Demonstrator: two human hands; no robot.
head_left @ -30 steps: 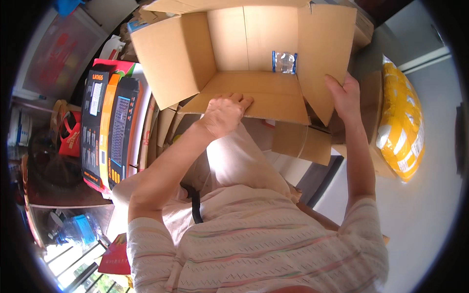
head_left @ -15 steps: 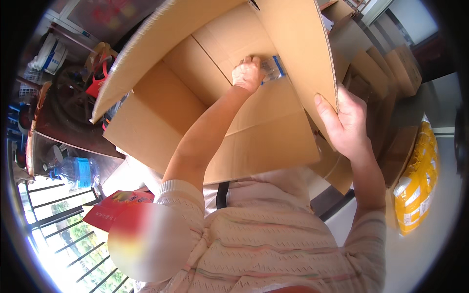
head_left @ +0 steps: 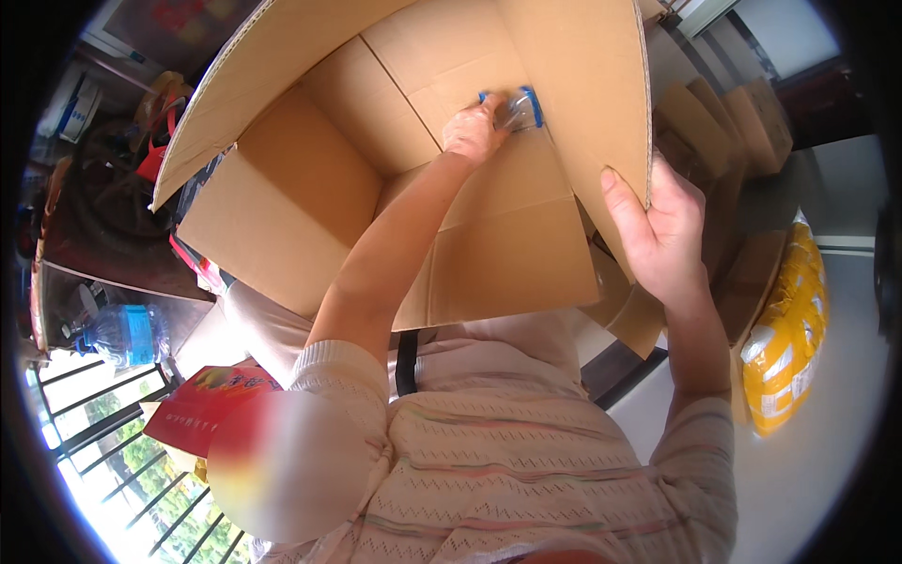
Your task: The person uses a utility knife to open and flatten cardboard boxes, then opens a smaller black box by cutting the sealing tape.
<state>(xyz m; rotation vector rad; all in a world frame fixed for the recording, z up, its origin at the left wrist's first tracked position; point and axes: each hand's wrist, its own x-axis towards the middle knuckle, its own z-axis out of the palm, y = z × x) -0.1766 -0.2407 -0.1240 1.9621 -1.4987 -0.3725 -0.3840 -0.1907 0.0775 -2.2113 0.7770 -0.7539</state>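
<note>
A large open cardboard box (head_left: 310,211) is tilted toward me on my lap, its inside facing up. My left hand (head_left: 475,130) reaches into it, fingers closed on the near-left end of a small clear plastic packet (head_left: 519,111) with blue edges, which lies by the inner right side. Part of the packet is hidden by the fingers. My right hand (head_left: 661,226) grips the edge of the box's right flap (head_left: 592,103), thumb on the inner face and fingers behind.
Several cardboard boxes (head_left: 756,127) stand at the right, with a yellow-and-white wrapped package (head_left: 787,329) nearer. On the left are a large water bottle (head_left: 122,335), a dark wheel-shaped object (head_left: 108,183) and a red printed bag (head_left: 209,404) beside a barred window (head_left: 113,470).
My left hand has shifted slightly up inside the box, and the clear packet has turned and looks more bunched. My right hand keeps its hold on the flap. The whole view has shifted a little.
</note>
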